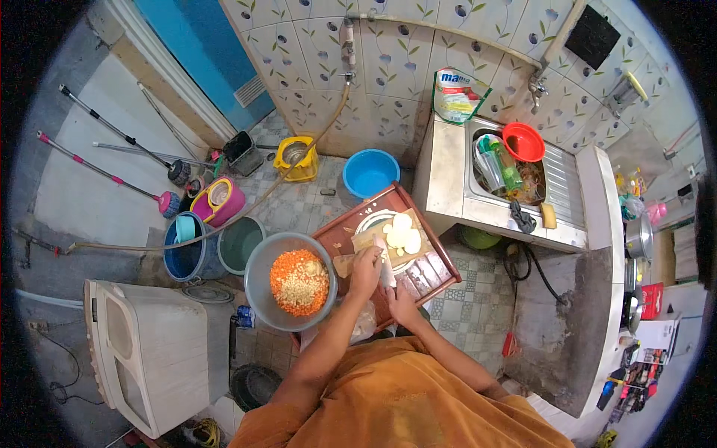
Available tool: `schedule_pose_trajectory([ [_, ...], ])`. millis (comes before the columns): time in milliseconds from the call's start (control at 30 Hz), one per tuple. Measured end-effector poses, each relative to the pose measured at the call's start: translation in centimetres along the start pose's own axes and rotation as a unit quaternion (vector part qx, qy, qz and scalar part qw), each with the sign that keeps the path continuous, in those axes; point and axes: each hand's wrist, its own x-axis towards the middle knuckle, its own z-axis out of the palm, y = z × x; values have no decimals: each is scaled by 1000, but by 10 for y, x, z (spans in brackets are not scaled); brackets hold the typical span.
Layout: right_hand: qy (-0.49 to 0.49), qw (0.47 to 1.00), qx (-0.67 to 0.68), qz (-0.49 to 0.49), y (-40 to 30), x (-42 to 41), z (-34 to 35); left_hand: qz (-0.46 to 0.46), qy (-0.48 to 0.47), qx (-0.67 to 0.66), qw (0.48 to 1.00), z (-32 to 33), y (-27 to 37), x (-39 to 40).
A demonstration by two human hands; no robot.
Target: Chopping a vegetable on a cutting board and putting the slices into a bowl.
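My right hand [402, 305] grips the near end of a broad-bladed kitchen knife [385, 260], its blade pointing away from me. My left hand [367, 271] has its fingertips against the left side of the blade; whether they pinch anything is hidden. Under the blade, a wooden cutting board [427, 238] rests over a white plate [369, 219]. Pale round vegetable slices [402, 234] are heaped on the board's far part. To the left of my hands, a large grey plastic basin [253, 280] holds diced orange vegetable, probably carrot [291, 263], topped with pale diced pieces [299, 291].
The board sits on a low red-brown wooden table [330, 232] with scattered scraps. Beyond stands a blue basin [371, 172]. A hose [269, 199] crosses to the left above buckets [242, 243]. At right is a sink [476, 187] holding bottles; a washing machine [168, 347] stands left.
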Motion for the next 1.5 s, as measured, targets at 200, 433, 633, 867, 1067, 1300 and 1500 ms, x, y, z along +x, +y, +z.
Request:
schedule_pose_trajectory([
  [200,-22,1000,5,12,19,7,0,-28,36,-48,998,-13,11,-2],
  [433,-157,985,53,48,-5,11,12,-99,219,-52,969,-40,-28,-39],
  [633,-362,926,-27,104,-84,11,18,-244,230,-226,915,-75,-29,-69],
  [867,-462,878,-90,87,-108,8,18,-293,328,-129,889,-91,-118,-91],
  [1067,-217,962,-110,-127,-42,8,-13,-299,256,32,919,-113,-106,-94],
  [1300,-112,982,-149,-34,-3,4,-48,-329,234,-118,907,-51,-139,-94],
  [1500,-114,986,-120,12,-5,-4,-31,-389,149,-383,824,-29,-83,-56],
])
